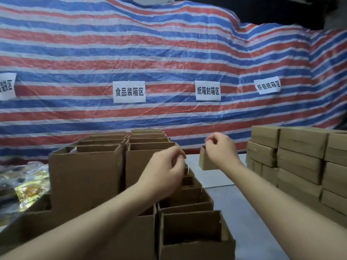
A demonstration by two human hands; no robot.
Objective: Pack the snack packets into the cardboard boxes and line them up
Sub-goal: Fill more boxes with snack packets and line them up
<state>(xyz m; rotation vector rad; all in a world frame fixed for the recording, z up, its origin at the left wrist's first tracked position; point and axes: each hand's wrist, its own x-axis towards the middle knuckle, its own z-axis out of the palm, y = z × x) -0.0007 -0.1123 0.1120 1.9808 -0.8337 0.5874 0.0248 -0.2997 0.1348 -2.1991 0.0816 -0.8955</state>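
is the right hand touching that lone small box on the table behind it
Cannot tell. In the head view the right hand overlaps the lone small box, hiding any gap or contact; its curled fingers seem to hold nothing.

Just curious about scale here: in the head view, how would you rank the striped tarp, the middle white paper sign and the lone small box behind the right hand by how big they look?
1. striped tarp, filling the whole backdrop.
2. middle white paper sign.
3. lone small box, partly hidden behind the right hand, so its place after the sign is unsure.
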